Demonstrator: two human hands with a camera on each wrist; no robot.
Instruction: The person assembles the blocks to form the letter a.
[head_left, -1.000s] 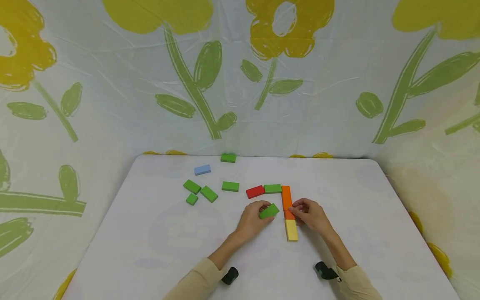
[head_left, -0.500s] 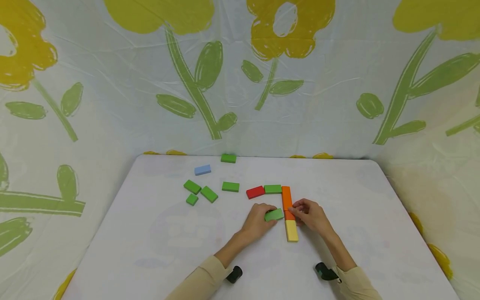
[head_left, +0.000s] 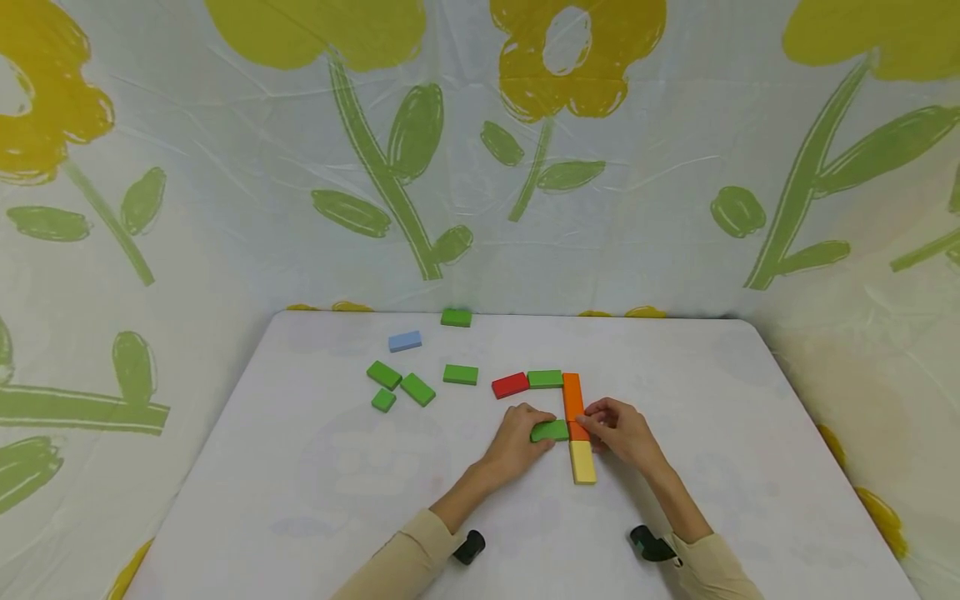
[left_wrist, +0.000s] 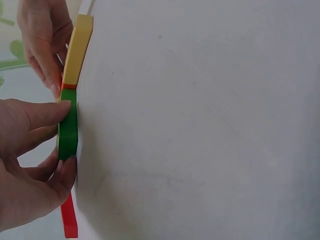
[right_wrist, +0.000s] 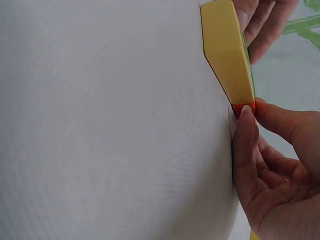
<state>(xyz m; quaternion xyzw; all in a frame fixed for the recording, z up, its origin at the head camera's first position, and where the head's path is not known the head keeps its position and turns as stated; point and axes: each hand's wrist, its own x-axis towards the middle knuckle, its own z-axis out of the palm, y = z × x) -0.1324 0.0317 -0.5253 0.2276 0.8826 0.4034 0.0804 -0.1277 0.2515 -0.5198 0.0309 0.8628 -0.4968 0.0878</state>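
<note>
My left hand [head_left: 516,442] pinches a green block [head_left: 550,431] between thumb and fingers. In the head view the block's right end meets the side of a column of blocks. That column has an orange block [head_left: 572,396] at the far end, a darker orange block [head_left: 578,431] in the middle and a yellow block [head_left: 582,463] nearest me. From the right side, my right hand [head_left: 624,432] holds the darker orange block; in the right wrist view its thumb and a finger meet on that block [right_wrist: 243,110]. The left wrist view shows the green block [left_wrist: 68,125] flat on the table.
A green block [head_left: 544,379] and a red block [head_left: 511,385] extend left from the column's far end. Several loose green blocks, such as one green block [head_left: 461,374], and a blue block [head_left: 405,341] lie further left on the white table [head_left: 300,533].
My left hand has carried the green block a little right and toward me, turning it straighter, up to the column's side. My right hand has stayed in place.
</note>
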